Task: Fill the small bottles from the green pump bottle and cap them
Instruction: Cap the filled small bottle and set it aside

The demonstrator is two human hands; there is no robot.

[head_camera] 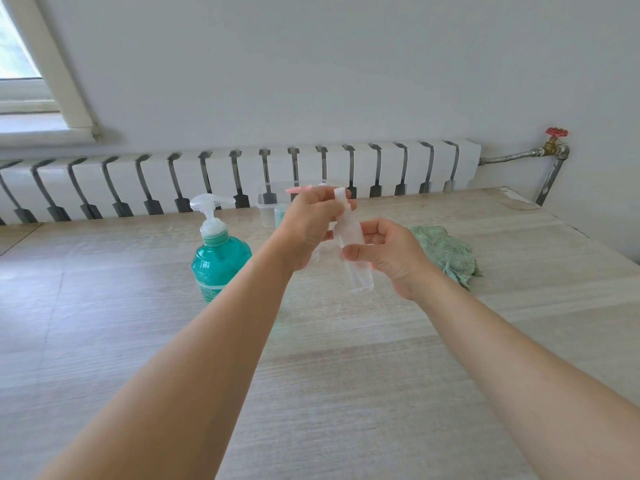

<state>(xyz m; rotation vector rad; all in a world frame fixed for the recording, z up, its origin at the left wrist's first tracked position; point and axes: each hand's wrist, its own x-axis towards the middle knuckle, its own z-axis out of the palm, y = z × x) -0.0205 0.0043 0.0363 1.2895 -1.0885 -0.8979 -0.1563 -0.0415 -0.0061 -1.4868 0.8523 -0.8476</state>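
Note:
A small clear bottle [356,258] is held tilted above the table, and it looks empty. My right hand [388,254] grips its body from the right. My left hand [311,226] pinches the white cap [341,199] at the bottle's top. The green pump bottle [218,258] with a clear pump head stands on the table just left of my left forearm. Behind my hands a clear plastic box [268,209] holds a small teal bottle [280,216] and something pink [294,190], partly hidden by my left hand.
A crumpled green cloth [446,252] lies on the wooden table [138,341] to the right of my right hand. A white radiator [242,178] runs along the wall behind the table, with a red valve [557,133] at the far right.

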